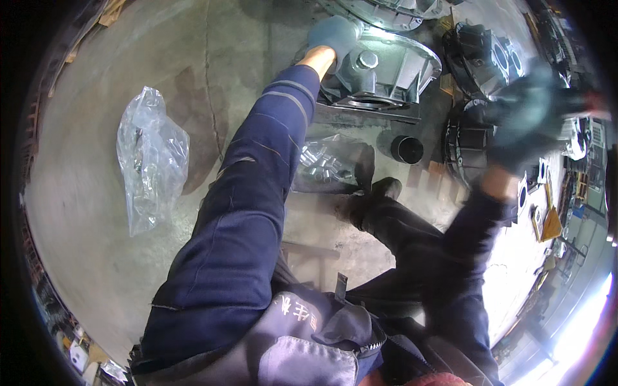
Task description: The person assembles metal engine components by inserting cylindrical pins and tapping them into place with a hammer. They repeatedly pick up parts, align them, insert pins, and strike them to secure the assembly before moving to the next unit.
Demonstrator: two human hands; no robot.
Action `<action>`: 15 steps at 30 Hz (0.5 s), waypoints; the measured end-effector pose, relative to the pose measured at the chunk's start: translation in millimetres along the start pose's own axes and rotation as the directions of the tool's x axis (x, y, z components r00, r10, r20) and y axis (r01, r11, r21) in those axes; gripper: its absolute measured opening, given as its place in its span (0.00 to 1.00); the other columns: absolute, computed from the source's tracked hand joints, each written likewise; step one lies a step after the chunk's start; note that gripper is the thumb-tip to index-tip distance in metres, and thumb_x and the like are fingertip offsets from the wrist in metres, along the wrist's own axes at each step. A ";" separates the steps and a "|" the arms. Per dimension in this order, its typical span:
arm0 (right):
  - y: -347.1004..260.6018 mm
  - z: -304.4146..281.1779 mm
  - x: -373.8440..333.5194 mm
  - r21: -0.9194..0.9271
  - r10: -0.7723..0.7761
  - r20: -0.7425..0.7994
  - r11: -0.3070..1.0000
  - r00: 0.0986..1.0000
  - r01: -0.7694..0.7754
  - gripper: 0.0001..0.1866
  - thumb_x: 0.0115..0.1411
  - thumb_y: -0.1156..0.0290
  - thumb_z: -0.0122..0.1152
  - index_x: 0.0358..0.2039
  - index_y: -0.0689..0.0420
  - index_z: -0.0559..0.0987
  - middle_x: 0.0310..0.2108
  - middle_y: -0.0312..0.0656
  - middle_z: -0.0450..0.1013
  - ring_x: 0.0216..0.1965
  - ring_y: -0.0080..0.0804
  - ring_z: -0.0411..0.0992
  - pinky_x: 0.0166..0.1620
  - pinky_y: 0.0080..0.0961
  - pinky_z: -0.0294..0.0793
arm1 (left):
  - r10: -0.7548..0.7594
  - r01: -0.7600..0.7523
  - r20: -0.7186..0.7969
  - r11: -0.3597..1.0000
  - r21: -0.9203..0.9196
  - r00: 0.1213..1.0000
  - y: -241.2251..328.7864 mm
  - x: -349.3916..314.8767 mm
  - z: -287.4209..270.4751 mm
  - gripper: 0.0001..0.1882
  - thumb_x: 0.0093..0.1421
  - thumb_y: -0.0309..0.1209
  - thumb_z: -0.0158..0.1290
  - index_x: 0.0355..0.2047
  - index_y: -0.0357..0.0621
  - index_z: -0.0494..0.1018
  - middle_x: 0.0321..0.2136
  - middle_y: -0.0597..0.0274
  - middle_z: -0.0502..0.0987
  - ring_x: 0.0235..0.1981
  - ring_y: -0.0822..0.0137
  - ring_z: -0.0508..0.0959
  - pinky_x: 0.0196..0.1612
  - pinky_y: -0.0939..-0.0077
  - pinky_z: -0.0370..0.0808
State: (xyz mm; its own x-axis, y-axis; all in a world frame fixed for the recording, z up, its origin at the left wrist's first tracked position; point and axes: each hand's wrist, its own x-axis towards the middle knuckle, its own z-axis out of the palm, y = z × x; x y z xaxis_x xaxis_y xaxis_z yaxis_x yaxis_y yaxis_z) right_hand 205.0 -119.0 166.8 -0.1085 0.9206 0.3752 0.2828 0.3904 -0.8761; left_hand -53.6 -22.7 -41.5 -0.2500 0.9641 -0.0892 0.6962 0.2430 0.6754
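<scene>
My left hand (336,37), in a grey-blue glove, rests at the upper left rim of a grey metal housing casting (393,71). Its fingers are not clearly visible, so their grip cannot be told. A round boss with a bright top (367,61) rises from the casting beside that hand. To the right, my right hand (528,119) wears a dark glove and is smeared by motion. It appears closed round a blurred dark tool with a red end (592,103), whose exact kind I cannot make out.
A bag of metal cylindrical parts (325,164) lies on the floor near my foot, beside a black round cup (407,149). A clear plastic bag (151,157) is at left. More castings (476,58) stand at right, and another housing (386,13) sits beyond.
</scene>
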 end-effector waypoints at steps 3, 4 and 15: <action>56.0 39.8 -45.5 -0.386 0.234 0.223 0.913 0.946 -0.134 0.18 0.64 0.59 0.63 0.46 0.61 0.80 0.35 0.57 0.76 0.37 0.51 0.76 0.37 0.38 0.75 | 0.054 -0.047 -0.096 0.996 0.076 0.994 -2.0 -0.9 4.0 0.25 0.66 0.50 0.47 0.45 0.45 0.84 0.47 0.45 0.83 0.50 0.43 0.82 0.53 0.51 0.78; 69.4 43.9 -55.8 -0.595 0.381 0.250 0.786 0.890 -0.169 0.20 0.61 0.59 0.67 0.46 0.62 0.79 0.35 0.62 0.76 0.40 0.60 0.75 0.41 0.45 0.75 | 0.051 -0.051 0.000 0.994 0.095 0.999 -3.5 1.1 4.4 0.25 0.66 0.50 0.47 0.45 0.45 0.84 0.48 0.45 0.83 0.50 0.43 0.82 0.53 0.52 0.78; -18.3 -21.3 17.0 0.267 0.128 0.091 0.952 0.988 -0.148 0.05 0.67 0.72 0.58 0.39 0.53 0.81 0.28 0.36 0.77 0.28 0.26 0.76 0.33 0.30 0.79 | 0.038 -0.038 -0.016 0.999 -0.001 0.999 1.6 5.8 8.7 0.31 0.68 0.55 0.43 0.44 0.40 0.83 0.47 0.39 0.81 0.51 0.40 0.80 0.56 0.48 0.74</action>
State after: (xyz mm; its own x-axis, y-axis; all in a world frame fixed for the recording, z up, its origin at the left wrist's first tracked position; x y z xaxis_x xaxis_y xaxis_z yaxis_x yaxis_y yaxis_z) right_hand 218.2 -110.7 195.7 -0.1581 0.9601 0.2308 0.0312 0.2385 -0.9706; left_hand -48.1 -15.8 -47.3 -0.2344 0.9707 -0.0521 0.7042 0.2065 0.6793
